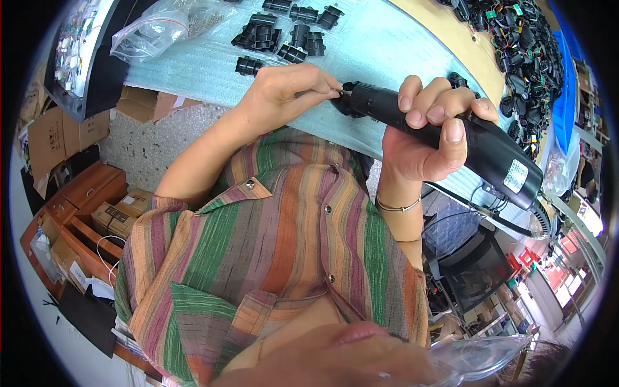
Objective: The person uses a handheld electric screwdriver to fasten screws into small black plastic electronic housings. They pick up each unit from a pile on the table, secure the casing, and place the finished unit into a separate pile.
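My right hand (435,126) is wrapped round a black corded electric screwdriver (477,145), which lies aslant with its nose toward the left. My left hand (290,90) is closed in a pinch right at the screwdriver's tip; what sits between the fingertips is too small to make out. Below the tip, on the pale blue mat, is a dark part (348,108), mostly hidden by the tool and my fingers. Farther back on the mat lie several black cylindrical plastic parts (261,35), some in a cluster.
Clear plastic bags (151,35), one with small metal pieces, lie at the far left of the mat (380,39). Black parts with green boards and wires (529,77) are heaped at the right beside a blue bin (564,84). The screwdriver's cord (545,222) hangs at right, near a mesh chair (477,271).
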`<state>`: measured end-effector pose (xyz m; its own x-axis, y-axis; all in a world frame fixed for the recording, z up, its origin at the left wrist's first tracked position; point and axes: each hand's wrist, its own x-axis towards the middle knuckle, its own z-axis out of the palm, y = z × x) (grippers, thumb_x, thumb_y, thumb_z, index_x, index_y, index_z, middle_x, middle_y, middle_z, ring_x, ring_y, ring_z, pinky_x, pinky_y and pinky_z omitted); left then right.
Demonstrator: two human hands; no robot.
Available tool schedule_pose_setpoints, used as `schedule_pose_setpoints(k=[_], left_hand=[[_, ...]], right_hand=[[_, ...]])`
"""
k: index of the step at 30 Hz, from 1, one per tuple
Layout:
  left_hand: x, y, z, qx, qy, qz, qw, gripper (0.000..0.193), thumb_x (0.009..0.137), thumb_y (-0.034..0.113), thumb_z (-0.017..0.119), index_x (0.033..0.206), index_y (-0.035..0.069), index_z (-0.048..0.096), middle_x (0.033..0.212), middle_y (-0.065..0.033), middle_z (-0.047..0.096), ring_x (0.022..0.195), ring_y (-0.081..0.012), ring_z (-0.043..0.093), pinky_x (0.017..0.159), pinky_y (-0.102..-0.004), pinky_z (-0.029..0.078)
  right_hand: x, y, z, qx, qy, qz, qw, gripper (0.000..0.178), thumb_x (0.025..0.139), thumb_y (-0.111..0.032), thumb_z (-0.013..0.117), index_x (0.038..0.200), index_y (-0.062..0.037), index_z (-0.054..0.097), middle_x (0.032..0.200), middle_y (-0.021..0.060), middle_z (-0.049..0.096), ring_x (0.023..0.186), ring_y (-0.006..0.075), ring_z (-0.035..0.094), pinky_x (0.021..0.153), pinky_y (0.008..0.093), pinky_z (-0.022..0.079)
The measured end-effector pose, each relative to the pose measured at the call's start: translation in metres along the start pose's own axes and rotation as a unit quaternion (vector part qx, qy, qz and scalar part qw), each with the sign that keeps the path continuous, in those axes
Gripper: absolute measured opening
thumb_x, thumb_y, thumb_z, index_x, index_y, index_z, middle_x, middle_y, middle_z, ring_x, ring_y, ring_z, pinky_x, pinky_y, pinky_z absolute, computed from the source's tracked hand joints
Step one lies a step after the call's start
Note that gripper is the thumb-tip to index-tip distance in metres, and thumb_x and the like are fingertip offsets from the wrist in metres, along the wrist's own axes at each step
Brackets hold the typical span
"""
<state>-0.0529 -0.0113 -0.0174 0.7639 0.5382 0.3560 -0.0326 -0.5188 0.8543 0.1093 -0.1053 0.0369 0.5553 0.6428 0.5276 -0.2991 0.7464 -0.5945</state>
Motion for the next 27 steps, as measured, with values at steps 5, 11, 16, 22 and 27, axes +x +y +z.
schedule_pose_setpoints(k=[5, 11, 16, 22, 27], left_hand=[[-0.003, -0.006, 0.003, -0.079, 0.043, -0.024, 0.996, 0.004, 0.083, -0.003, 0.066, 0.083, 0.0, 0.064, 0.092, -0.0125, 0.071, 0.087, -0.0203, 0.07, 0.075, -0.0289, 0.056], [-0.003, 0.003, 0.007, -0.333, 0.082, -0.227, 0.912, 0.019, 0.091, 0.003, 0.06, 0.11, 0.0, 0.062, 0.096, -0.0113, 0.069, 0.09, -0.02, 0.069, 0.072, -0.0273, 0.056], [0.0, 0.007, 0.005, -0.456, 0.045, -0.326, 0.827, 0.023, 0.095, 0.01, 0.056, 0.115, 0.0, 0.061, 0.094, -0.0103, 0.068, 0.085, -0.0173, 0.068, 0.067, -0.0246, 0.055], [0.008, 0.016, 0.011, -0.426, -0.029, -0.344, 0.836, 0.025, 0.094, 0.014, 0.059, 0.114, 0.0, 0.061, 0.093, -0.0099, 0.068, 0.082, -0.0163, 0.067, 0.067, -0.025, 0.054], [0.008, 0.014, 0.011, -0.398, -0.025, -0.335, 0.854, 0.021, 0.094, 0.013, 0.059, 0.11, 0.0, 0.062, 0.093, -0.01, 0.068, 0.081, -0.0168, 0.068, 0.068, -0.0257, 0.055]], right_hand=[[0.002, -0.003, -0.003, 0.0, 0.013, -0.012, 1.0, 0.038, 0.087, -0.005, 0.057, 0.121, -0.0129, 0.043, 0.076, 0.007, 0.052, 0.058, 0.0175, 0.049, 0.055, 0.0357, 0.045], [0.007, -0.009, -0.008, -0.016, 0.023, -0.017, 0.999, 0.033, 0.089, -0.008, 0.053, 0.12, -0.0139, 0.044, 0.075, 0.0053, 0.049, 0.059, 0.0159, 0.049, 0.056, 0.035, 0.044], [0.009, -0.01, -0.008, -0.008, 0.042, -0.004, 0.999, 0.031, 0.09, -0.009, 0.05, 0.12, -0.015, 0.045, 0.075, 0.0038, 0.049, 0.06, 0.0152, 0.048, 0.059, 0.0346, 0.043], [0.009, -0.008, -0.006, 0.008, 0.054, 0.005, 0.998, 0.032, 0.09, -0.007, 0.049, 0.121, -0.0158, 0.045, 0.076, 0.0029, 0.049, 0.061, 0.0149, 0.049, 0.06, 0.0351, 0.043], [0.008, -0.007, -0.008, 0.002, 0.048, 0.005, 0.999, 0.032, 0.09, -0.008, 0.05, 0.121, -0.0155, 0.045, 0.076, 0.0028, 0.05, 0.061, 0.0149, 0.049, 0.06, 0.0353, 0.043]])
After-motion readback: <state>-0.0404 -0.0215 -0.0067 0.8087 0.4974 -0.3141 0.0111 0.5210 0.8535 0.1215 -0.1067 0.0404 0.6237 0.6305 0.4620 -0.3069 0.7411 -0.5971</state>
